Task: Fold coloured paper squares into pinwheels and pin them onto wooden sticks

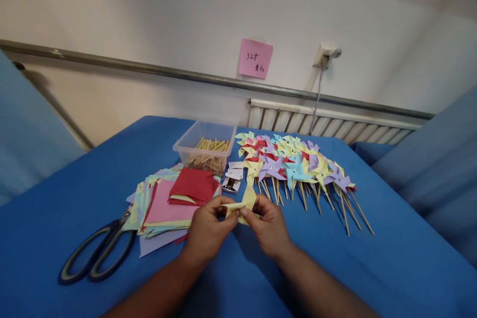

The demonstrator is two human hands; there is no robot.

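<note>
Between my two hands is a pale yellow paper pinwheel (249, 196), its corners partly folded in toward the middle. My left hand (208, 228) pinches its left side, thumb near the centre. From the right, my right hand (269, 223) grips it with the thumb pressed close to the other thumb. Just beyond the hands lies a small box of pins (231, 184). A stack of coloured paper squares (167, 203) sits left of my left hand, with red cut sheets (194, 186) on top. Finished pinwheels (296, 169) on sticks are heaped to the right.
Behind the paper stands a clear plastic box (182, 146) holding many thin sticks (212, 145). Large scissors (100, 251) lie at the left, tips under the paper. A blue cloth (335, 268) covers the table. A radiator (290, 118) and a pink note (255, 58) are at the wall.
</note>
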